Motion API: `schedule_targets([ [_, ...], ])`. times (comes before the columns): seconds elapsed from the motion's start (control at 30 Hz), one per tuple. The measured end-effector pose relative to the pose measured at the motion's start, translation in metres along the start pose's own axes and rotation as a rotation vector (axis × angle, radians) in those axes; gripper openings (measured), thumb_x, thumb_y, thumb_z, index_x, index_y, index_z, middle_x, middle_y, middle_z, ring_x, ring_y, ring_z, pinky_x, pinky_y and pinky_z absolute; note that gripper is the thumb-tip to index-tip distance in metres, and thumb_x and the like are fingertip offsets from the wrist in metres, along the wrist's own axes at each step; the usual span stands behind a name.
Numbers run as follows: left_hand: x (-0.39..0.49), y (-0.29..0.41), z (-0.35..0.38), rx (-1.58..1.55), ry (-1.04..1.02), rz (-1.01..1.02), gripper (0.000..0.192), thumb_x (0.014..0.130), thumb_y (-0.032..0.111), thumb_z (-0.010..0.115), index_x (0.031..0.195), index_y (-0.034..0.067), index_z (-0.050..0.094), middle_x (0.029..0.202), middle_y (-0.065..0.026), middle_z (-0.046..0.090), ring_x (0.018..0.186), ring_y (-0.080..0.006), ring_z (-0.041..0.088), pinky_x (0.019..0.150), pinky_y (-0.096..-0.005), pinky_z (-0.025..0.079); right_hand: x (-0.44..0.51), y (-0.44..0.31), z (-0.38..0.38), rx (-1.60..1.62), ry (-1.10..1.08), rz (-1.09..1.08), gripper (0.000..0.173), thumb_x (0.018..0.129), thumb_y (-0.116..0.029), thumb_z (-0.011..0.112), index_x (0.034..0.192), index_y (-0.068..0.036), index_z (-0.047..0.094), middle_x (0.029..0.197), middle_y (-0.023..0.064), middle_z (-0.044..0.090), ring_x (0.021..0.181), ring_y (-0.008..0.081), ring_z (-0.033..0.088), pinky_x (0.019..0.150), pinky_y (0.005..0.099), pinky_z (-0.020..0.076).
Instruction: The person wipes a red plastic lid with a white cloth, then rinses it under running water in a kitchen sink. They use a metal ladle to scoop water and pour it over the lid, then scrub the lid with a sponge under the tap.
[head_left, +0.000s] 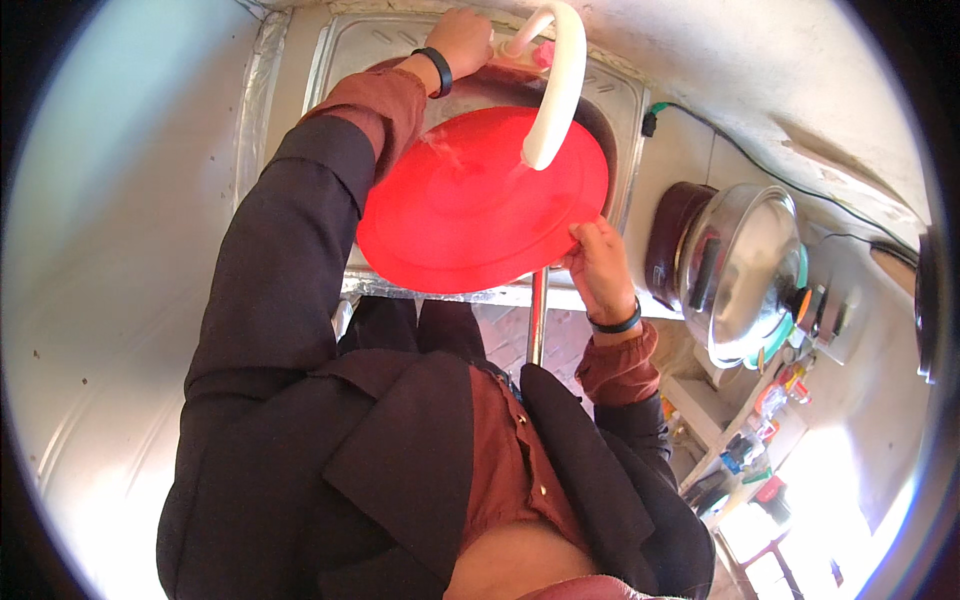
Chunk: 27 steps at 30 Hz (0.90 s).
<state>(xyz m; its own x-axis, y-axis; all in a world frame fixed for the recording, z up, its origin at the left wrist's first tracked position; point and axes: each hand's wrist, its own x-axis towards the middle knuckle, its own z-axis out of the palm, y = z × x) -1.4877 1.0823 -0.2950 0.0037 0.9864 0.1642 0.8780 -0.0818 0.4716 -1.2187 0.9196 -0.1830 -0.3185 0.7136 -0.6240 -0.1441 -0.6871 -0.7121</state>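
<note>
My right hand (600, 259) grips the near right rim of a red round plastic lid or tray (480, 202), thumb on top. The red disc is tilted over the basin of a stainless steel sink (634, 142). Above it curves a white faucet spout (562, 90), and what looks like a thin stream of water falls onto the red surface. At the back of the sink, my left hand (461, 41) is bent down beside the faucet base; its fingertips and whatever they touch are hidden. A pink-red tap knob (544, 54) sits right of the spout base.
Right of the sink stand a dark red pot (671, 240) and a large steel pot lid or pan (742, 277) on edge. A black cable (750, 154) runs along the wall. Lower right, a shelf (724, 442) holds several small items. A metal pole (537, 322) rises before me.
</note>
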Motion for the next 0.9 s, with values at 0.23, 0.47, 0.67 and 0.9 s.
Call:
schedule_targets([
  [0.23, 0.007, -0.007, 0.001, 0.11, 0.011, 0.207, 0.01, 0.06, 0.001, 0.055, 0.065, -0.003, 0.061, 0.081, -0.0243, 0.058, 0.085, -0.0392, 0.054, 0.08, -0.0449, 0.043, 0.001, 0.003, -0.005, -0.014, -0.027, 0.002, 0.022, 0.089, -0.008, 0.038, 0.103, 0.003, 0.052, 0.092, 0.0098, 0.063, 0.074, 0.0175, 0.064, 0.066, 0.0311, 0.054],
  [0.47, 0.006, -0.01, 0.003, 0.121, 0.042, 0.261, 0.01, 0.062, 0.001, 0.053, 0.065, -0.002, 0.062, 0.08, -0.0235, 0.058, 0.083, -0.0385, 0.055, 0.078, -0.0441, 0.044, -0.001, -0.001, 0.002, 0.004, -0.002, -0.007, 0.021, 0.089, -0.008, 0.039, 0.101, 0.003, 0.052, 0.091, 0.01, 0.063, 0.073, 0.0179, 0.063, 0.065, 0.0309, 0.0535],
  [0.67, 0.005, -0.018, 0.006, 0.098, 0.047, 0.256, 0.009, 0.066, 0.005, 0.055, 0.066, -0.001, 0.061, 0.08, -0.0212, 0.058, 0.084, -0.0366, 0.055, 0.077, -0.0432, 0.044, 0.001, 0.001, -0.003, -0.006, -0.042, 0.004, 0.021, 0.088, -0.006, 0.038, 0.101, 0.003, 0.052, 0.091, 0.0112, 0.063, 0.073, 0.0195, 0.064, 0.065, 0.0311, 0.054],
  [0.9, 0.004, -0.01, -0.008, 0.102, -0.067, 0.254, 0.01, 0.069, 0.007, 0.057, 0.069, -0.001, 0.063, 0.082, -0.0207, 0.059, 0.084, -0.0363, 0.055, 0.076, -0.0432, 0.046, 0.0, 0.004, 0.002, 0.004, -0.014, -0.009, 0.019, 0.089, -0.008, 0.04, 0.098, 0.002, 0.053, 0.089, 0.01, 0.063, 0.072, 0.0175, 0.063, 0.065, 0.0307, 0.0533],
])
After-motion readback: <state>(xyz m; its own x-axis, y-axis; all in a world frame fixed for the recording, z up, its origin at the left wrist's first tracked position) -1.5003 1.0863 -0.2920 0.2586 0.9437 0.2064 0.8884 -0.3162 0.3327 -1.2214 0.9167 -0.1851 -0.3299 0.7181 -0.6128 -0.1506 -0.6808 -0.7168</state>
